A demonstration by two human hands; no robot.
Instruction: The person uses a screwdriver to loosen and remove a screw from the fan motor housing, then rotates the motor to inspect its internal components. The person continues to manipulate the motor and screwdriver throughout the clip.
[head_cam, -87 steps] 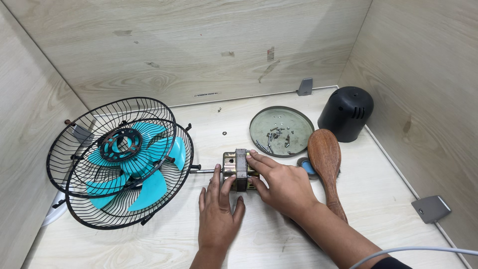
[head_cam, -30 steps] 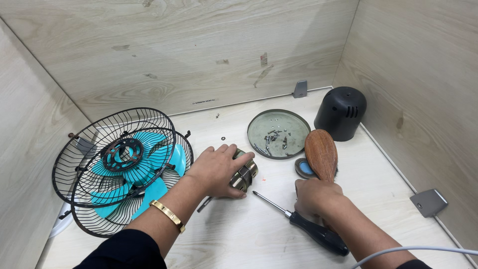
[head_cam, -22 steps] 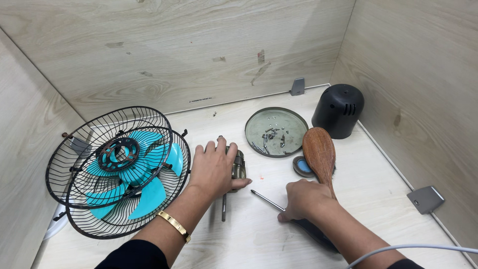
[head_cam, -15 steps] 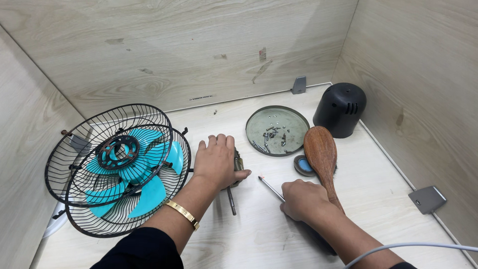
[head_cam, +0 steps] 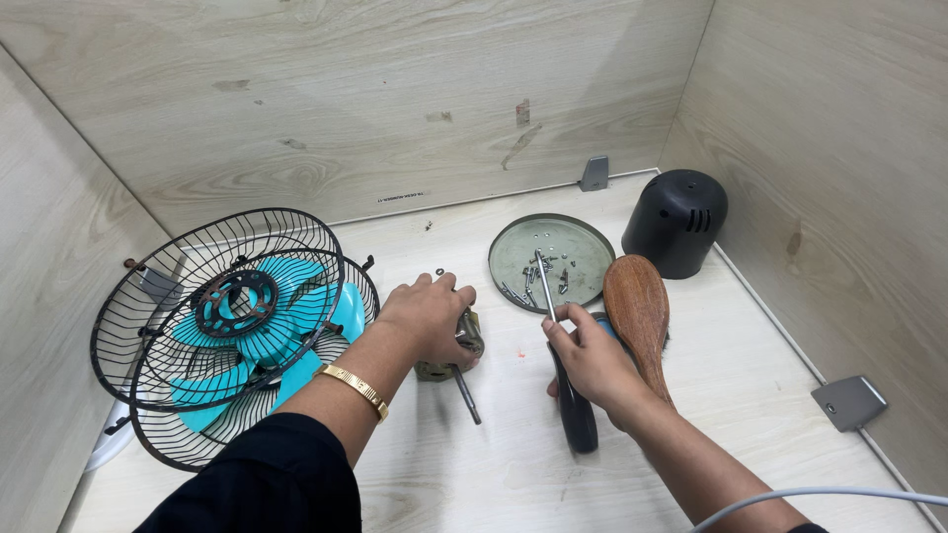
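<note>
Left hand (head_cam: pixel 427 318) palm down, fingers curled over a small brass-coloured fan motor (head_cam: pixel 449 347) lying on the pale wood-grain counter (head_cam: pixel 494 464); grip closed on the motor body, pressing it down. Motor's thin steel shaft (head_cam: pixel 466 393) sticks out from under the hand toward the near edge. Gold bangle (head_cam: pixel 354 387) on the left wrist, black sleeve above it.

Right hand (head_cam: pixel 591 357) wrapped around a black-handled screwdriver (head_cam: pixel 565 375), grip closed on the handle; its metal blade points up and away, tip over the round grey-green metal dish (head_cam: pixel 553 263), which holds loose small screws (head_cam: pixel 538 281). Cannot tell if the tip touches the dish.

Just right of the right hand, a brown wooden oval-headed brush (head_cam: pixel 638 314) lies on the counter, touching or overlapping the wrist side. Black domed plastic motor cover (head_cam: pixel 675 222) stands in the far right corner, near the dish. At left, black wire fan guards with teal plastic blades (head_cam: pixel 237 331) lean beside the left forearm. Grey flat bracket (head_cam: pixel 849 402) near the right wall. White cable (head_cam: pixel 829 494) crosses the bottom right.
</note>
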